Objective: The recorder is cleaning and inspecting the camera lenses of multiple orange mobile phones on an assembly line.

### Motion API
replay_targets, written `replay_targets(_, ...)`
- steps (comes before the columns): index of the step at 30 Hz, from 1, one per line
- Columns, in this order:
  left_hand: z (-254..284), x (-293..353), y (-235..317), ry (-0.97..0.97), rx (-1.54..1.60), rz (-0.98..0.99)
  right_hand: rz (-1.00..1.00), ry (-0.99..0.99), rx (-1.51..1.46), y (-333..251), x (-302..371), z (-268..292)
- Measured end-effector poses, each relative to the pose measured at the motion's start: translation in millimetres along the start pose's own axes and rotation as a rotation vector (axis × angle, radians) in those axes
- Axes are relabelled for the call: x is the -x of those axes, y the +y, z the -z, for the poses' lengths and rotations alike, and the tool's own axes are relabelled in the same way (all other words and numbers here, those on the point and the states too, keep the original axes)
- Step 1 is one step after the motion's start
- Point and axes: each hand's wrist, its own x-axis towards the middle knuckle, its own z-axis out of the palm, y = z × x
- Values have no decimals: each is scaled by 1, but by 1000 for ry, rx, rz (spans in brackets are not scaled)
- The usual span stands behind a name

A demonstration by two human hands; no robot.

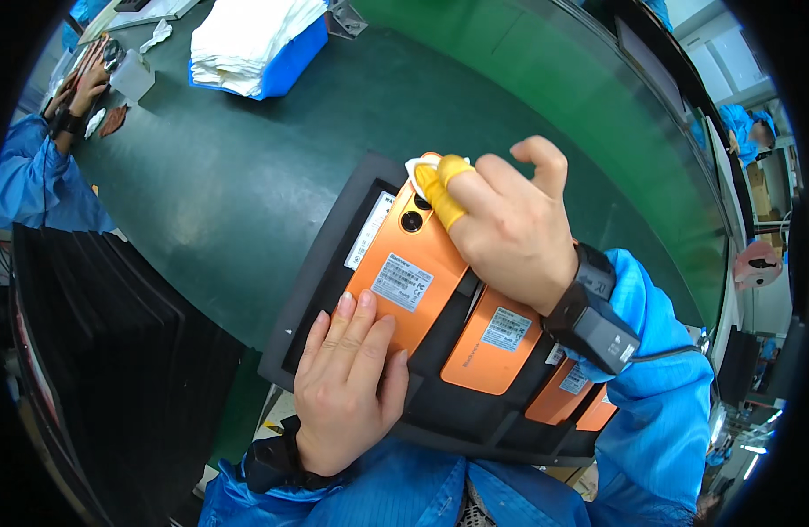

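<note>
An orange phone (426, 303) lies back side up on a black foam tray (312, 250), with two black camera rings near its far end and a printed label lower down. My left hand (347, 395) rests flat, fingers stretched out, on the phone's near end. Bent over the far end, my right hand (510, 224) pinches a small white cloth (415, 173) against the phone beside the camera rings. Yellow finger covers (441, 198) wrap some of its fingers. To the right, a second orange phone (475, 351) and further orange phones (549, 400) sit in the tray, partly under my right arm.
On the dark green table (211, 202), a blue bin (299, 57) of folded white cloths stands at the back. A co-worker's hand (90, 90) is at the far left, near a translucent bottle (134, 75). Black trays (123, 334) are stacked at lower left.
</note>
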Motion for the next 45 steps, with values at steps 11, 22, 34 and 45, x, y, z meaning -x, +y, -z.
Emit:
replay_targets(11,-1,-1,2,15,-10,-14,-9,-20,-53,-3,-5,0)
replay_targets(22,-2,-4,3,8,-5,-2,-97,-38,-175,-1,-1,8)
replay_targets(34,1,-3,5,-35,23,24,-268,-182,-104,38,-5,11)
replay_targets(45,0,-1,2,-33,-25,21,-159,-253,-134,6,8,17)
